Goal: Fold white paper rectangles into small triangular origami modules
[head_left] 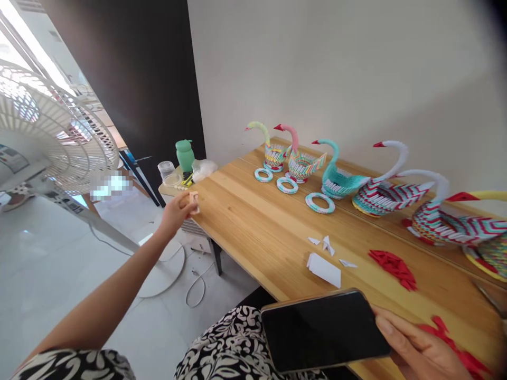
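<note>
My right hand [412,335] grips a smartphone [325,330] by its right end. The phone lies sideways over my lap at the front edge of the table, its screen dark. My left arm reaches far out to the table's left end. There my left hand [178,211] is closed on a small pale pink object [194,199], whose kind I cannot make out, at the tabletop's edge. Beyond the phone lie a stack of white paper slips [324,269] and a few folded white paper pieces [328,245]. Red folded paper pieces [394,268] are heaped farther right.
Several folded-paper swans [340,182] line the back of the wooden table [245,211] along the wall. Paper rings [320,203] lie before some. Past the left end stand a green bottle [185,157] and a clear plastic cup [168,174]. A white fan [39,142] stands left.
</note>
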Action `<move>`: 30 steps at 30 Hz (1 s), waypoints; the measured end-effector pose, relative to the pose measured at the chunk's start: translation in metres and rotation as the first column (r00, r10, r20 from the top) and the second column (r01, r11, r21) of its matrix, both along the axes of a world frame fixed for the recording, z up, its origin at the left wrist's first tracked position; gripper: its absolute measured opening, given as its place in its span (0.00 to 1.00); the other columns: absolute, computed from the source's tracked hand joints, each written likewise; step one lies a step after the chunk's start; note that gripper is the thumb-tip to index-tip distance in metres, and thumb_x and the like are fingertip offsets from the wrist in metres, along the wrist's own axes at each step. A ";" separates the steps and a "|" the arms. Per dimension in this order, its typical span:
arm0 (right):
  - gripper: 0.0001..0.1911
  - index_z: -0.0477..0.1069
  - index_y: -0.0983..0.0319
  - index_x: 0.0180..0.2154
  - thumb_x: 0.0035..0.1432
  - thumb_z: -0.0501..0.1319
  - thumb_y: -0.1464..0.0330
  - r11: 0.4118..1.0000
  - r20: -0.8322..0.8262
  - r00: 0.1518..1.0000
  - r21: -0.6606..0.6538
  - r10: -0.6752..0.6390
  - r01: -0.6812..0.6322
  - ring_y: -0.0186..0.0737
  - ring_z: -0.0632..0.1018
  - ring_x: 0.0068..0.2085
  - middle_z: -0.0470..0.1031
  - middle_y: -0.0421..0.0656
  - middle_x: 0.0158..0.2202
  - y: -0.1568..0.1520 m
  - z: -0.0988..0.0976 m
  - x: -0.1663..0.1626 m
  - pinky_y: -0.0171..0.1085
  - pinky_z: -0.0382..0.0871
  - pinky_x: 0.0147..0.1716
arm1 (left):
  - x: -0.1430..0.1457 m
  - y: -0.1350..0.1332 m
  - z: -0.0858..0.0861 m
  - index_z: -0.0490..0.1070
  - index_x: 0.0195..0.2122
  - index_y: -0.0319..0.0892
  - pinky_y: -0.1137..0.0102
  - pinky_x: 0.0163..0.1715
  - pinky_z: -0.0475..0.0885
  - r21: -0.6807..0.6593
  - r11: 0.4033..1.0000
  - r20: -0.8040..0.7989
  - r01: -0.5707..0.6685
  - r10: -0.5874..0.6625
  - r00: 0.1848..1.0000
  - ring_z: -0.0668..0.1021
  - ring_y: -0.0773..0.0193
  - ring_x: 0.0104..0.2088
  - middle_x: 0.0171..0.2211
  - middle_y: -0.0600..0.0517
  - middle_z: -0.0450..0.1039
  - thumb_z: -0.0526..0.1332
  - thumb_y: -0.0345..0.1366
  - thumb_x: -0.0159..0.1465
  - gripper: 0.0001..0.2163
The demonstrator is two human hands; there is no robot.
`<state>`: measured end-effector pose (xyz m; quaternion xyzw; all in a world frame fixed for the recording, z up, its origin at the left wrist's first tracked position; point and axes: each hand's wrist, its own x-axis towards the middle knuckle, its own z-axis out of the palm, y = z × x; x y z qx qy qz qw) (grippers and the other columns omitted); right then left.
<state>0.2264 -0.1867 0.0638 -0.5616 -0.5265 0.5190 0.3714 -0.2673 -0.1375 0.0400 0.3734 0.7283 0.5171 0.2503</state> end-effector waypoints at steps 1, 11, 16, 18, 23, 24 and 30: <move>0.21 0.80 0.61 0.41 0.47 0.68 0.56 0.998 -0.060 0.998 -0.060 0.015 -0.019 0.57 0.80 0.43 0.80 0.50 0.41 0.000 -0.001 0.001 0.45 0.77 0.43 | -0.013 0.009 -0.001 0.69 0.52 0.40 0.70 0.28 0.66 -0.060 0.997 -0.206 -0.045 0.032 0.978 0.74 0.62 0.28 0.27 0.53 0.73 0.63 0.43 0.55 0.24; 0.20 0.79 0.58 0.43 0.48 0.69 0.58 0.994 -0.205 0.976 -0.094 -0.076 0.057 0.55 0.78 0.48 0.79 0.50 0.46 0.007 0.019 -0.011 0.44 0.77 0.44 | 0.019 0.011 0.019 0.71 0.49 0.36 0.57 0.55 0.60 0.082 0.997 -0.646 0.013 0.043 0.762 0.68 0.49 0.54 0.52 0.40 0.69 0.52 0.42 0.64 0.18; 0.18 0.79 0.57 0.41 0.48 0.69 0.57 0.999 -0.287 0.958 0.026 -0.018 0.026 0.53 0.78 0.47 0.80 0.48 0.43 0.030 0.027 -0.025 0.48 0.74 0.46 | 0.123 -0.032 0.040 0.73 0.45 0.39 0.66 0.40 0.72 -0.005 0.736 -0.126 0.677 -0.672 0.730 0.77 0.60 0.38 0.42 0.45 0.77 0.48 0.50 0.66 0.23; 0.19 0.79 0.57 0.41 0.48 0.69 0.56 0.998 -0.298 0.954 0.054 -0.016 0.034 0.52 0.79 0.45 0.81 0.47 0.41 0.038 0.025 -0.025 0.49 0.74 0.46 | 0.153 -0.042 0.042 0.75 0.40 0.38 0.67 0.39 0.71 0.001 0.564 0.097 0.826 -0.822 0.561 0.77 0.60 0.36 0.37 0.45 0.78 0.48 0.53 0.65 0.25; 0.20 0.79 0.56 0.42 0.47 0.69 0.55 0.993 -0.276 0.961 0.107 -0.026 0.058 0.48 0.79 0.44 0.81 0.46 0.42 0.046 0.018 -0.021 0.46 0.72 0.48 | 0.176 -0.040 0.038 0.75 0.25 0.37 0.69 0.35 0.69 0.078 0.528 0.348 0.846 -0.809 0.473 0.74 0.63 0.29 0.26 0.48 0.76 0.57 0.56 0.59 0.24; 0.20 0.79 0.56 0.41 0.47 0.70 0.55 0.992 -0.278 0.961 0.115 -0.013 0.047 0.48 0.79 0.45 0.80 0.46 0.42 0.046 0.018 -0.020 0.46 0.71 0.49 | 0.176 -0.039 0.036 0.75 0.25 0.37 0.70 0.35 0.68 0.100 0.541 0.389 0.835 -0.794 0.467 0.74 0.63 0.29 0.25 0.48 0.75 0.58 0.56 0.58 0.24; 0.18 0.79 0.55 0.41 0.48 0.69 0.56 0.991 -0.330 0.941 0.129 0.071 -0.029 0.47 0.78 0.47 0.80 0.44 0.44 0.052 0.020 -0.021 0.46 0.68 0.52 | 0.177 -0.036 0.028 0.75 0.23 0.36 0.67 0.38 0.68 0.174 0.573 0.511 0.801 -0.748 0.424 0.75 0.59 0.32 0.27 0.46 0.76 0.64 0.53 0.55 0.21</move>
